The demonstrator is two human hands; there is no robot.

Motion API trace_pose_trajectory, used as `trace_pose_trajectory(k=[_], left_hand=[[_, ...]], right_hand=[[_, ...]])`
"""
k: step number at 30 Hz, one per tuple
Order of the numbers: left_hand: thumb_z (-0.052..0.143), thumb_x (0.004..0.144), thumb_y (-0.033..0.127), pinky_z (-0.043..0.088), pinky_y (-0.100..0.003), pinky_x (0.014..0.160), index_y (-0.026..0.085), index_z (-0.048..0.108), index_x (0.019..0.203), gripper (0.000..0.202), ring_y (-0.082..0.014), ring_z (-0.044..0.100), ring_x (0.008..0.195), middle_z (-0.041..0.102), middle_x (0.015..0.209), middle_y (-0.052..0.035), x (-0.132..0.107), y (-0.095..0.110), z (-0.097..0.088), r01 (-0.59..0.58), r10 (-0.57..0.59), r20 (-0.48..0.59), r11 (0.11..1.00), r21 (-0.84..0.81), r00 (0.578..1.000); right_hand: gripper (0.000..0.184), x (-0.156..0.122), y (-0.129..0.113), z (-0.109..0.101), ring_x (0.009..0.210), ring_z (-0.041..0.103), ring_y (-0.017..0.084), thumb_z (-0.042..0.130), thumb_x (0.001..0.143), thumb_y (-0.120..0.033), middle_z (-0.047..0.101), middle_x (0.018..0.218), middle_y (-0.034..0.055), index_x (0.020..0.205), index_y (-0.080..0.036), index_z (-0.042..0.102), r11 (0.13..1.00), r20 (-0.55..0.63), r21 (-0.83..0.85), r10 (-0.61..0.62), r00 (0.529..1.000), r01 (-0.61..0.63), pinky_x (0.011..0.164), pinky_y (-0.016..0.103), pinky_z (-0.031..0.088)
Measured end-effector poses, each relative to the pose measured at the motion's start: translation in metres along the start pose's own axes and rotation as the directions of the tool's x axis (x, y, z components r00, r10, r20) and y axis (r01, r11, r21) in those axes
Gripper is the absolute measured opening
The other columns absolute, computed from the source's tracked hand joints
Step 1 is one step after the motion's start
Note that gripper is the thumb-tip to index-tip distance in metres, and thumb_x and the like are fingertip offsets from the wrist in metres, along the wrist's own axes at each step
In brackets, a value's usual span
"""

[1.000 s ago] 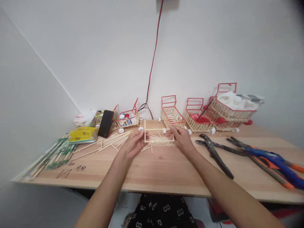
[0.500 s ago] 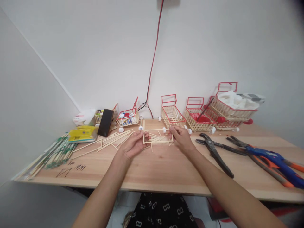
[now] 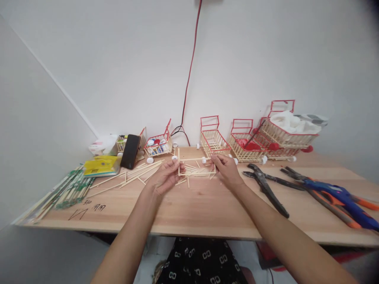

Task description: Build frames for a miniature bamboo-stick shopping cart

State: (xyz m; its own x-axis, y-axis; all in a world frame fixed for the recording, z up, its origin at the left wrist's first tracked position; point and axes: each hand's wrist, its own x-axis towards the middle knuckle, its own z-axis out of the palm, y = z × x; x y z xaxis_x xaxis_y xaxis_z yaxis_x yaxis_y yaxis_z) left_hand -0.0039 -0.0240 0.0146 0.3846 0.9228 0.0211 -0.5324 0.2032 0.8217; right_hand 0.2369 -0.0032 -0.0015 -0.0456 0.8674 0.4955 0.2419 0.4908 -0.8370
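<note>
Both my hands hold a small rectangular frame of thin wooden sticks (image 3: 196,159) just above the wooden table (image 3: 195,205). My left hand (image 3: 164,178) pinches the frame's left side, fingers closed on it. On the frame's right side my right hand (image 3: 226,169) grips in the same way. Short cut stick pieces (image 3: 189,177) lie under and around the frame. Small white caps (image 3: 204,160) sit close by.
Several stick carts with red trim (image 3: 213,141) line the back wall, one holding white paper. Black pliers (image 3: 266,188) and a blue-orange glue gun (image 3: 340,199) lie at right. Long sticks (image 3: 130,176), green packets (image 3: 71,190), a yellow pack (image 3: 100,166) and a black phone (image 3: 130,152) lie at left.
The frame has dropped a little and tilted flatter between my hands; both grips stay the same. The view shifted slightly.
</note>
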Motion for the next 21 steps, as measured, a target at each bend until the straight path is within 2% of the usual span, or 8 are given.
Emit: trace_pose_trajectory(k=[3, 5, 7, 9, 11, 13, 17, 21], left_hand=[[0.081, 0.068, 0.033, 0.051, -0.028, 0.072, 0.014, 0.068, 0.091, 0.033, -0.0155, 0.066, 0.077, 0.071, 0.086, -0.0066, 0.004, 0.001, -0.001, -0.085, 0.101, -0.118, 0.987, 0.134, 0.988], [0.081, 0.065, 0.035, 0.050, -0.030, 0.077, 0.014, 0.068, 0.098, 0.040, -0.0175, 0.067, 0.082, 0.073, 0.089, -0.0081, 0.007, -0.001, -0.002, -0.171, 0.224, -0.181, 0.948, 0.267, 0.958], [0.081, 0.064, 0.032, 0.049, -0.031, 0.081, 0.015, 0.069, 0.099, 0.041, -0.0192, 0.068, 0.085, 0.073, 0.089, -0.0078, 0.009, -0.003, -0.002, -0.250, 0.379, -0.210, 0.851, 0.462, 0.901], [0.079, 0.066, 0.029, 0.048, -0.033, 0.083, 0.015, 0.070, 0.099, 0.037, -0.0205, 0.067, 0.086, 0.073, 0.088, -0.0074, 0.009, -0.004, -0.001, -0.280, 0.522, -0.205, 0.702, 0.655, 0.828], [0.075, 0.069, 0.029, 0.049, -0.034, 0.082, 0.015, 0.070, 0.096, 0.031, -0.0212, 0.068, 0.084, 0.073, 0.086, -0.0076, 0.009, -0.005, 0.000, -0.271, 0.594, -0.199, 0.606, 0.748, 0.779], [0.073, 0.069, 0.029, 0.050, -0.034, 0.079, 0.014, 0.070, 0.091, 0.027, -0.0215, 0.068, 0.081, 0.073, 0.085, -0.0081, 0.009, -0.005, 0.001, -0.271, 0.592, -0.210, 0.618, 0.737, 0.778], [0.076, 0.064, 0.028, 0.050, -0.030, 0.074, 0.013, 0.069, 0.084, 0.026, -0.0194, 0.069, 0.075, 0.073, 0.079, -0.0064, 0.010, -0.003, 0.000, -0.263, 0.537, -0.287, 0.727, 0.634, 0.793], [0.078, 0.060, 0.024, 0.050, -0.027, 0.072, 0.013, 0.070, 0.080, 0.025, -0.0180, 0.069, 0.073, 0.073, 0.075, -0.0055, 0.010, 0.000, 0.000, -0.236, 0.502, -0.356, 0.781, 0.578, 0.788]], right_hand=[[0.038, 0.001, 0.001, -0.001, 0.046, 0.044, 0.012, 0.051, 0.089, -0.049, 0.055, 0.054, -0.0018, 0.066, -0.019, 0.058, 0.999, -0.029, -0.034, 0.009, 1.000, -0.010, 0.048, 0.025, 0.035], [0.039, 0.001, 0.004, 0.000, 0.046, 0.044, 0.012, 0.051, 0.089, -0.048, 0.055, 0.053, -0.0017, 0.065, -0.019, 0.058, 0.999, -0.024, -0.047, 0.010, 1.000, -0.011, 0.048, 0.025, 0.034], [0.040, 0.001, 0.007, 0.001, 0.047, 0.043, 0.012, 0.051, 0.089, -0.048, 0.054, 0.053, -0.0016, 0.063, -0.019, 0.058, 0.999, -0.012, -0.047, 0.015, 1.000, -0.016, 0.048, 0.025, 0.034], [0.039, 0.000, 0.011, 0.003, 0.046, 0.043, 0.012, 0.051, 0.089, -0.049, 0.055, 0.053, -0.0016, 0.065, -0.019, 0.059, 0.999, -0.004, -0.034, 0.036, 0.999, -0.036, 0.047, 0.025, 0.033], [0.039, 0.000, 0.013, 0.005, 0.046, 0.043, 0.012, 0.050, 0.089, -0.050, 0.056, 0.054, -0.0016, 0.069, -0.018, 0.061, 0.998, 0.010, -0.009, 0.059, 0.998, -0.059, 0.046, 0.025, 0.033], [0.039, -0.001, 0.014, 0.007, 0.046, 0.045, 0.012, 0.050, 0.089, -0.051, 0.058, 0.056, -0.0015, 0.072, -0.018, 0.063, 0.997, 0.033, 0.019, 0.075, 0.997, -0.076, 0.046, 0.025, 0.033], [0.041, -0.001, 0.012, 0.009, 0.048, 0.047, 0.012, 0.049, 0.088, -0.053, 0.060, 0.058, -0.0005, 0.076, -0.018, 0.065, 0.993, 0.061, 0.058, 0.101, 0.993, -0.105, 0.047, 0.025, 0.036], [0.038, 0.000, 0.010, 0.010, 0.053, 0.051, 0.013, 0.053, 0.085, -0.053, 0.061, 0.062, 0.0002, 0.076, -0.018, 0.066, 0.995, 0.053, 0.058, 0.076, 0.996, -0.079, 0.052, 0.026, 0.040]])
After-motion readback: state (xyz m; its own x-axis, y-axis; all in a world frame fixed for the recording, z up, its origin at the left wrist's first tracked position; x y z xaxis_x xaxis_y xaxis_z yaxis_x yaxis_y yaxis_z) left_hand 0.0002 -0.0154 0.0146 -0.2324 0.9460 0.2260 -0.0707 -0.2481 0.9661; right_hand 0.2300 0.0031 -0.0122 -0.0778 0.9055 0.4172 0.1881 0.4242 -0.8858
